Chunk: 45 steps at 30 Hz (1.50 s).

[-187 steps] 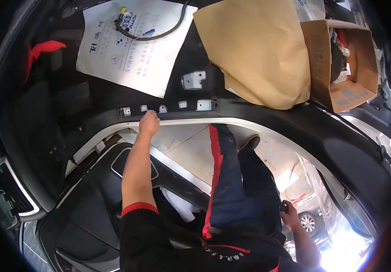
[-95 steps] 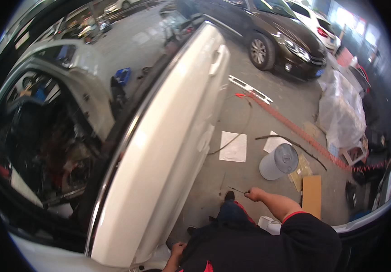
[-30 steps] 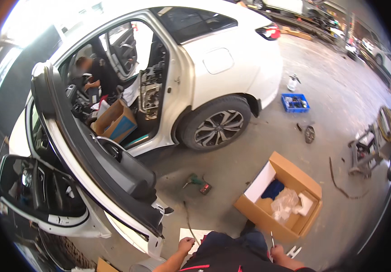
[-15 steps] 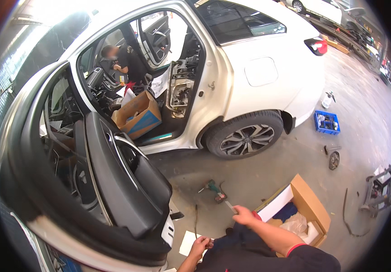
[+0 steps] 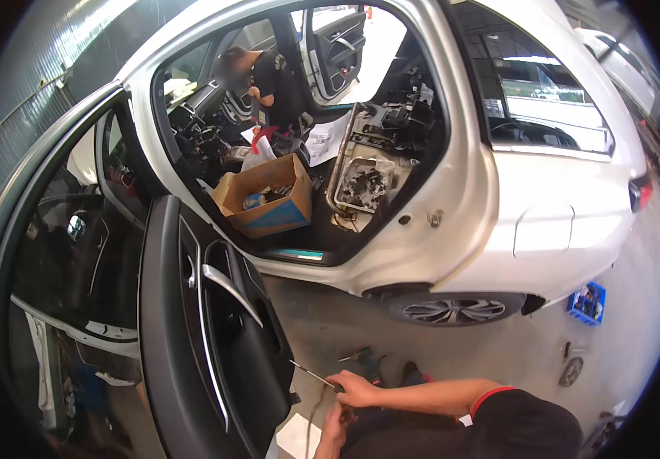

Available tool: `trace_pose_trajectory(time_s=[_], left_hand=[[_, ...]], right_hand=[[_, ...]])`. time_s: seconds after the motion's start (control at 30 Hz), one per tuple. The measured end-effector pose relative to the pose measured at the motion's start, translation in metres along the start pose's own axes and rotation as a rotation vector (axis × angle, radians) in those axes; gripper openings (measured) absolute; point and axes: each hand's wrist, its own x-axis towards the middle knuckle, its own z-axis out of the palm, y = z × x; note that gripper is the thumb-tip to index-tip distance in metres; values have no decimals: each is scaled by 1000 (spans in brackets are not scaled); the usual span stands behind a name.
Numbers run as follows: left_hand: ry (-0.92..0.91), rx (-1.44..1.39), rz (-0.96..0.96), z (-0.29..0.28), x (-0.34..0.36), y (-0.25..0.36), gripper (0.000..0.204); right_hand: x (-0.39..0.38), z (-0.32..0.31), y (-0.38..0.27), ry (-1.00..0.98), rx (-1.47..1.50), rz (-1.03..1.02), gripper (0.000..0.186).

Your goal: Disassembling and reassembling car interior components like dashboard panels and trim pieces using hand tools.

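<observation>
My right hand (image 5: 357, 389) is closed around a slim rod-like tool (image 5: 315, 375), perhaps a screwdriver. Its thin shaft points left, and the bright tip is close to the lower edge of the open car door's black inner panel (image 5: 246, 336). Just below, my left hand (image 5: 335, 430) has its fingers curled in, partly hidden by the right; what it holds, if anything, does not show. A green cordless drill (image 5: 370, 366) lies on the floor beyond my right hand. White paper (image 5: 293, 436) is on the floor left of my left hand.
The white car's rear door opening shows a cardboard box (image 5: 269, 210) and a stripped seat frame (image 5: 364, 183). Another person (image 5: 269, 80) is at the far side of the cabin. On the floor at right are a blue crate (image 5: 587, 304) and an oval dark part (image 5: 572, 372).
My view has turned and come closer to the door. My right hand has swung left, bringing the tool's tip near the door panel and my left hand. The open box at lower right is out of view.
</observation>
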Motion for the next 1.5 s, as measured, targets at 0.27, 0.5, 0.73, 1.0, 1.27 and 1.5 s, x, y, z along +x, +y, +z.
trace_pose_trajectory(time_s=[0.27,0.5,0.73,1.0,1.27,1.5], left_hand=[[76,-141,388,113,146,147,38],[72,-385,466,195,327,284,29],[293,568,700,230,593,401,20],[362,1007,494,321,733,515,36],[305,1050,465,325,786,489,26],[392,983,448,332,786,484,18]], right_hand=[[109,-114,-11,-14,-70,-101,63],[300,-256,3,334,-278,-123,31],[493,-407,101,389,-417,341,34],[521,-563,243,448,-519,729,34],[506,-712,347,577,-650,949,36],[561,-788,437,462,-1028,925,34]])
